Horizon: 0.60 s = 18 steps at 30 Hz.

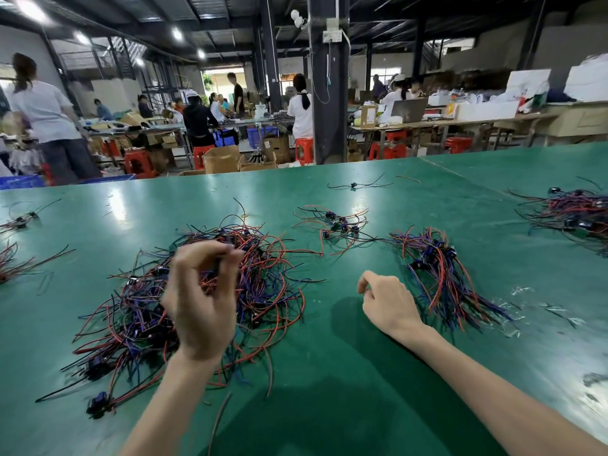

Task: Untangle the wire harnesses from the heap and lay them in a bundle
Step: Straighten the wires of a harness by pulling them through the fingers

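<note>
A tangled heap of red, blue and black wire harnesses (263,284) lies on the green table (345,373), left of centre. My left hand (202,301) hovers over the heap, blurred, its thumb and fingertips pinched together on what looks like a dark wire end. A straighter bundle of harnesses (444,278) lies to the right, its wires fanning toward me. My right hand (390,299) rests on the table just left of that bundle, fingers loosely curled, holding nothing.
A small loose cluster of harnesses (339,225) lies behind the two piles. Another heap (572,215) sits at the far right, and more wires (13,258) lie at the left edge. A single harness (355,184) lies near the table's far edge. People work at benches beyond.
</note>
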Motion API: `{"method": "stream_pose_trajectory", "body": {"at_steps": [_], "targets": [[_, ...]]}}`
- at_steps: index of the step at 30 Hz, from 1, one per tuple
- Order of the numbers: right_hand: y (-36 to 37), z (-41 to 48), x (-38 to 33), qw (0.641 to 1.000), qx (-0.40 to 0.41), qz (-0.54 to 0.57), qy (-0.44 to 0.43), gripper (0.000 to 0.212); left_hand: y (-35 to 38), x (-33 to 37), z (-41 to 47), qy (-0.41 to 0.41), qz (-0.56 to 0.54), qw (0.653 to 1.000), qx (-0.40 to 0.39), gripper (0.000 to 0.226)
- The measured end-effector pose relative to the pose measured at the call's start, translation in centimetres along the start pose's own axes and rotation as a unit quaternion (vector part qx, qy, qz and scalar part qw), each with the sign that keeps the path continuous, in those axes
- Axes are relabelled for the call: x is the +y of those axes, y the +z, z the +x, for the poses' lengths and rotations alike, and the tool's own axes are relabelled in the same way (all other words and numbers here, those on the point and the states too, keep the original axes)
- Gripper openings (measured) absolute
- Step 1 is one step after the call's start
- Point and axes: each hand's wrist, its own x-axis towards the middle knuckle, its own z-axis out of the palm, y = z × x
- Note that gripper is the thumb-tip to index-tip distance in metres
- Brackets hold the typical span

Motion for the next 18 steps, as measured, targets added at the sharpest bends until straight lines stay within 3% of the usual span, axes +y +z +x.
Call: {"method": "stream_pose_trajectory", "body": {"at_steps": [3,4,6,7,9,11,15,18], "targets": [[-0.8,0.0,-1.0,0.973,-0.037,0.228,0.016,0.021,1.9,1.4,-2.1,0.028,-0.024,0.994,-0.105,0.022],[-1.3,-0.1,-1.6,0.938,-0.078,0.337,0.032,0.019,2.5,1.8,-2.8,0.026,-0.030,0.989,-0.143,0.023],[-2.2,-0.3,-2.7,0.831,-0.199,0.517,0.055,0.019,3.5,2.3,-4.1,0.026,-0.030,0.976,-0.216,0.027],[-2.5,-0.5,-3.0,0.783,-0.265,0.559,0.058,0.021,3.8,2.3,-4.6,0.028,-0.025,0.968,-0.248,0.030],[-2.6,-0.8,-3.6,0.739,-0.350,0.574,0.037,0.020,4.4,2.2,-5.3,0.026,-0.012,0.954,-0.299,0.036],[-2.2,-1.2,-4.0,0.742,-0.358,0.566,0.028,0.021,4.7,1.9,-5.7,0.006,-0.012,0.944,-0.331,0.041],[-1.6,-1.3,-3.9,0.788,-0.309,0.530,0.049,0.010,4.7,1.4,-6.4,-0.060,-0.013,0.932,-0.357,0.062],[-1.6,-1.2,-3.7,0.783,-0.286,0.549,0.066,0.001,4.7,1.0,-6.5,-0.114,-0.013,0.922,-0.371,0.066]]}}
